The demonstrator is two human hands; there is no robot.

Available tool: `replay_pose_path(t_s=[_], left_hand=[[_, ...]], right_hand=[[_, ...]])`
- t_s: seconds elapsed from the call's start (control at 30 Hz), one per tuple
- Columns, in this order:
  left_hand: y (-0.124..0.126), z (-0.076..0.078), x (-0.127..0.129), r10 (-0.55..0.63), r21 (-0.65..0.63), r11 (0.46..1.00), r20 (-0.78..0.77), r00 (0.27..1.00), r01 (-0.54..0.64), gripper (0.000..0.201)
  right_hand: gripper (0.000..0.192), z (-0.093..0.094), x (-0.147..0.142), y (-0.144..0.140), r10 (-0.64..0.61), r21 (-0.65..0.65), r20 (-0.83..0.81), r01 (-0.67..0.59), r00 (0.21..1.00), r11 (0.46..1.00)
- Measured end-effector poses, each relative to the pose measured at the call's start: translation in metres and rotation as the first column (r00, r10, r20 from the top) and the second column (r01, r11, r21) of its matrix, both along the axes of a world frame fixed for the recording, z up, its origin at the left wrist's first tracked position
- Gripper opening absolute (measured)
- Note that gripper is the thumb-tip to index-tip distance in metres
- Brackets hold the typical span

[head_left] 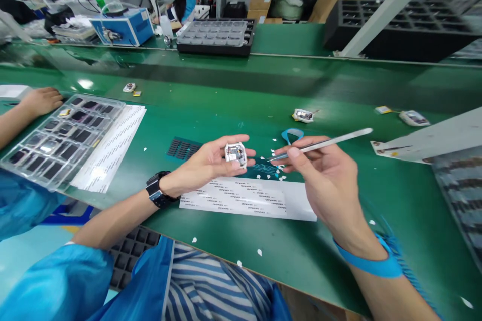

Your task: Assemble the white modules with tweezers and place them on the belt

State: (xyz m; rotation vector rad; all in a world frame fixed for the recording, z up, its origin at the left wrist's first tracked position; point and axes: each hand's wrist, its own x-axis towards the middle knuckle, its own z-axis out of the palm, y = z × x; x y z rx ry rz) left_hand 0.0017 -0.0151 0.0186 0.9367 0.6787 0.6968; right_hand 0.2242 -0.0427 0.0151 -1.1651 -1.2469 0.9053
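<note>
Left hand (211,163) pinches a small white module (235,154) at its edges, face up, above the label strip (248,199) on the green tabletop (226,100). Right hand (324,180) grips tweezers (320,145), tips just right of the module, not touching. Best approach, I judge: keep module level, brace wrists over the strip, bring tips in slow. Clear tray (56,140) far left of strip, a co-worker's hand (39,100) on it.

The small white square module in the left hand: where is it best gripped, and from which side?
By its outer white rim, thumb and fingers on opposite edges, coming from below as the left hand does. The small white module lies open face up, so that probably keeps its exposed inner parts clear for the tweezers.
</note>
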Motion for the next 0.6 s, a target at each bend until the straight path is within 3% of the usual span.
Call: replay_pose_path(t_s=[0.13,0.27,0.33,0.37,0.53,0.6], left_hand=[[0.03,0.005,-0.013,0.155,0.112,0.983,-0.088,0.984,-0.145,0.065],[0.084,0.006,-0.01,0.275,0.287,0.939,-0.292,0.916,-0.19,0.06],[0.113,0.004,-0.006,0.361,0.416,0.897,-0.487,0.796,-0.152,0.055],[0.127,0.003,-0.005,0.425,0.491,0.865,-0.605,0.674,-0.104,0.05],[0.166,-0.005,-0.007,0.597,0.633,0.773,-0.708,0.378,-0.035,0.05],[0.171,-0.005,0.001,0.648,0.697,0.716,-0.689,0.326,0.05,0.053]], right_hand=[[0.037,-0.005,0.002,0.005,0.048,-0.096,-0.027,-0.05,0.998,0.994],[0.045,-0.007,-0.004,0.002,0.12,-0.174,-0.027,-0.123,0.992,0.977],[0.047,-0.01,-0.007,0.001,0.148,-0.189,-0.024,-0.15,0.989,0.97],[0.049,-0.012,-0.008,0.001,0.159,-0.193,-0.026,-0.161,0.987,0.968],[0.047,-0.019,-0.014,0.003,0.169,-0.209,-0.058,-0.177,0.984,0.962],[0.044,-0.019,-0.016,0.004,0.168,-0.205,-0.068,-0.178,0.983,0.962]])
